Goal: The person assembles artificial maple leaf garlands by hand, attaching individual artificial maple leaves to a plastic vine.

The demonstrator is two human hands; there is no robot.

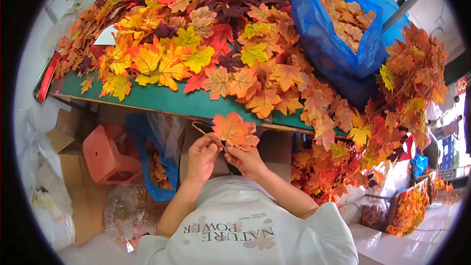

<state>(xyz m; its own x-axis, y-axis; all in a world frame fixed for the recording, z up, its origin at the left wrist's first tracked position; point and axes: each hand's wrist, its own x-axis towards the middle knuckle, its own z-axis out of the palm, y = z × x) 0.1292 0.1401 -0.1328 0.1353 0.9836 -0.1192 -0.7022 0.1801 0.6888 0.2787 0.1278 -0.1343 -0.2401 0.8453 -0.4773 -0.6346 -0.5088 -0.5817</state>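
Over my lap, just below the table's front edge, both hands are close together. My left hand (pixel 202 158) is closed, thumb and fingers pinching a thin brown stem (pixel 197 125) that curves up in a loop. Closed beside it, my right hand (pixel 245 161) grips the base of a small bunch of orange artificial maple leaves (pixel 231 128). The leaves stand up above my fingers, a brighter one overlapping a duller one. Where the stem meets the leaves is partly hidden by my fingertips.
Artificial leaves in red, yellow, orange and dark purple (pixel 230 64) heap over the green table (pixel 142 100). A blue bag (pixel 324 49) of leaves stands at right, near a leaf garland (pixel 417 83). Lower left are a pink stool (pixel 105 154), another blue bag (pixel 162 191) and cardboard (pixel 81 201).
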